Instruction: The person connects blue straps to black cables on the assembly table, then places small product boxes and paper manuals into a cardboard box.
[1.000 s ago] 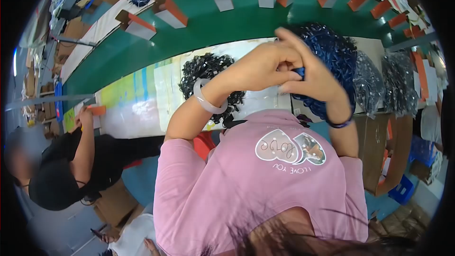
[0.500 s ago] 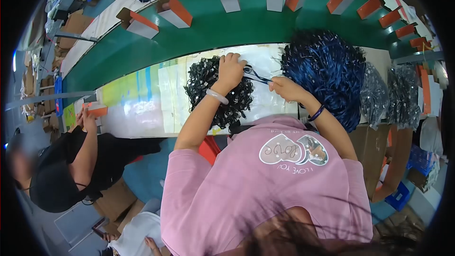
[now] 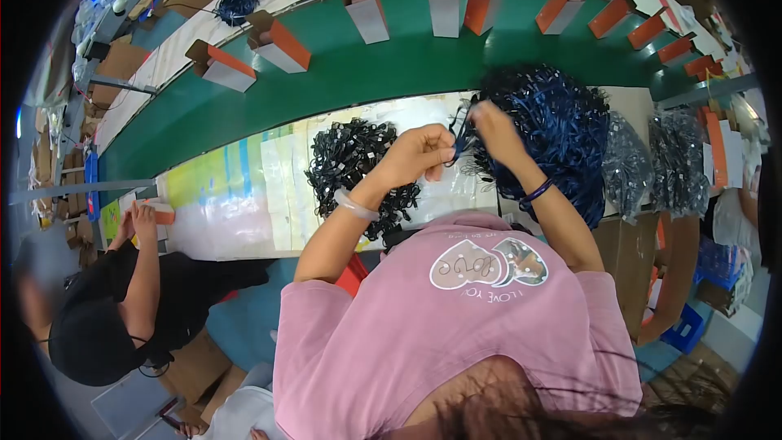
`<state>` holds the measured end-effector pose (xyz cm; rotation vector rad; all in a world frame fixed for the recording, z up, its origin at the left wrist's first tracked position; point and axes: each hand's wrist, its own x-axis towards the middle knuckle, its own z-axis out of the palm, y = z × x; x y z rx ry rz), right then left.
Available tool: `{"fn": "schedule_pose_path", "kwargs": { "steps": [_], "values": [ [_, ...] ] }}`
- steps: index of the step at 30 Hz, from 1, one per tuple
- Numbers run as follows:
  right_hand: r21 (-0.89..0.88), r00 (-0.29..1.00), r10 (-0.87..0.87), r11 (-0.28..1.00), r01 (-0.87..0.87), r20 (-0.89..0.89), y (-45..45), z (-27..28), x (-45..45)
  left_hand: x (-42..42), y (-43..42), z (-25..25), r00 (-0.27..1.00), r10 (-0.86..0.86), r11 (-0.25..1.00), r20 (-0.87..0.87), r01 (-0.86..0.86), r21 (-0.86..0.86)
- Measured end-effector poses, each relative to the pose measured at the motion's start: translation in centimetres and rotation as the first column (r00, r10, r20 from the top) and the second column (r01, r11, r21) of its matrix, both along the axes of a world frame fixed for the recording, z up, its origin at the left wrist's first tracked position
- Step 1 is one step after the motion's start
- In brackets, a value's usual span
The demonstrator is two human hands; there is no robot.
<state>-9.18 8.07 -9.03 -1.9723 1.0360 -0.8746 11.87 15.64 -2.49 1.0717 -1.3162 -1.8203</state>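
My left hand (image 3: 422, 155), below a pale bangle, pinches a thin dark blue strap (image 3: 459, 126) over the white work surface. My right hand (image 3: 498, 134) is slightly blurred, its closed fingers at the strap's upper end. Beneath and left of my left hand lies a heap of black straps (image 3: 350, 167) with small shiny fittings. Behind and to the right of my right hand rises a large pile of dark blue straps (image 3: 558, 134), its loose ends spilling over the surface.
Several orange-and-white boxes (image 3: 364, 12) stand open-topped along a green belt (image 3: 342, 81) beyond the work surface (image 3: 228, 212). Clear bags of dark items (image 3: 627, 163) lie at the right. A cardboard box (image 3: 627, 265) is below them. At left, a co-worker (image 3: 138, 277) holds an orange box.
Both hands have moved right, away from the black heap, with the strap. My right hand has risen towards the blue pile and the strap now stands more upright. The view has shifted slightly.
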Motion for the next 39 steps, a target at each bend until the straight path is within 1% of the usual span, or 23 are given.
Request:
{"fn": "schedule_pose_path", "kwargs": {
  "steps": [2, 3, 5, 6, 8, 9, 10, 12, 13, 15, 16, 18, 19, 20, 21, 22, 24, 25, 27, 30, 33, 37, 39],
  "values": [
    [0.215, 0.925, 0.254, 0.957, -0.197, -0.284, 2.7, 2.6, 0.4, -1.5, -0.2, 1.6, 0.948, 0.255, 0.966, -0.189, -0.257, 0.017],
    [0.226, 0.873, 0.441, 0.89, -0.396, -0.208, 3.9, 3.4, 0.2, -1.6, -0.4, 1.7, 0.926, 0.363, 0.924, 0.1, -0.344, -0.167],
    [0.147, 0.846, 0.521, 0.851, -0.504, -0.113, 5.3, 7.6, 0.3, -1.0, -1.1, 1.0, 0.493, 0.551, 0.696, 0.674, 0.175, -0.697],
    [0.106, 0.863, 0.485, 0.874, -0.473, -0.142, 4.9, 8.3, -0.1, -0.4, -1.0, 1.2, 0.417, 0.245, 0.844, 0.875, 0.352, -0.404],
    [0.123, 0.942, 0.326, 0.941, -0.316, -0.074, 3.8, 9.5, -1.2, -0.3, -0.3, 1.3, 0.83, -0.127, 0.856, 0.543, 0.369, -0.362],
    [0.117, 0.958, 0.283, 0.954, -0.277, -0.04, 3.8, 9.2, -1.7, -0.9, 0.1, 1.4, 0.946, -0.316, 0.947, 0.066, 0.319, -0.045],
    [0.113, 0.97, 0.241, 0.964, -0.239, -0.004, 3.7, 8.6, -1.9, -1.5, 0.6, 2.5, 0.941, -0.253, 0.964, -0.225, 0.264, 0.017],
    [0.107, 0.945, 0.311, 0.948, -0.3, -0.101, 5.4, 8.8, -1.8, -2.3, 0.4, 3.5, 0.952, 0.063, 0.998, -0.298, -0.069, -0.009],
    [0.014, 0.94, 0.339, 0.941, -0.339, -0.033, 6.4, 10.2, -1.4, -2.5, 0.0, 3.8, 0.979, 0.201, 0.961, 0.035, -0.191, -0.199],
    [0.005, 0.937, 0.288, 0.956, -0.292, -0.197, 6.8, 10.9, -1.5, -2.5, 0.2, 4.2, 0.596, 0.495, 0.697, 0.632, 0.162, -0.698],
    [-0.05, 0.953, 0.271, 0.959, -0.28, -0.135, 6.2, 10.7, -1.8, -2.6, 0.6, 4.4, 0.604, 0.409, 0.759, 0.684, 0.19, -0.623],
    [-0.151, 0.969, 0.244, 0.96, -0.235, 0.04, 4.5, 9.2, -2.3, -2.2, 1.0, 4.0, 0.807, 0.095, 0.808, 0.583, 0.28, -0.519],
    [0.169, 0.974, 0.113, 0.975, -0.147, 0.196, 4.4, 7.9, -2.4, -2.6, 1.1, 4.5, 0.94, -0.091, 0.953, 0.329, 0.179, -0.246],
    [0.48, 0.952, -0.061, 0.872, -0.095, 0.299, 4.5, 7.0, -2.3, -3.0, 1.0, 4.0, 0.997, -0.035, 0.993, 0.071, 0.043, -0.112],
    [0.545, 0.904, -0.126, 0.828, -0.13, 0.408, 4.3, 6.2, -2.1, -3.5, 0.8, 3.1, 0.981, 0.066, 0.997, -0.18, -0.057, 0.057],
    [0.572, 0.807, -0.224, 0.804, -0.164, 0.547, 4.9, 6.1, -1.2, -4.4, 0.4, 1.9, 0.947, 0.241, 0.968, -0.213, -0.251, -0.023],
    [0.597, 0.681, -0.241, 0.721, -0.351, 0.692, 5.3, 4.2, 0.0, -5.6, -0.4, 0.9, 0.81, 0.551, 0.789, 0.2, -0.428, -0.44],
    [0.624, 0.593, -0.302, 0.627, -0.466, 0.747, 5.1, 4.9, 0.5, -5.8, -0.8, 0.6, 0.622, 0.686, 0.63, 0.377, -0.247, -0.736],
    [0.658, 0.496, -0.432, 0.501, -0.562, 0.753, 4.2, 4.5, 0.9, -5.9, -1.3, -0.6, 0.532, 0.753, 0.44, 0.386, 0.028, -0.897],
    [0.682, 0.584, -0.375, 0.533, -0.5, 0.72, 0.9, 1.7, -0.2, -6.2, -1.4, -1.4, 0.6, 0.676, 0.502, 0.428, 0.05, -0.863],
    [0.692, 0.739, -0.363, 0.697, -0.189, 0.567, -5.5, 4.3, -0.3, -6.0, -1.1, -2.3, 0.609, 0.66, 0.617, 0.44, -0.106, -0.779],
    [0.341, 0.8, -0.234, 0.939, 0.04, 0.552, -17.1, 6.2, 1.2, -5.6, -0.8, -4.0, 0.665, 0.582, 0.704, 0.468, -0.123, -0.7],
    [0.025, 0.895, -0.323, 0.943, 0.332, 0.308, -20.4, 8.9, 2.8, -5.6, -0.9, -4.5, 0.693, 0.574, 0.703, 0.437, -0.143, -0.697]
  ]
}}
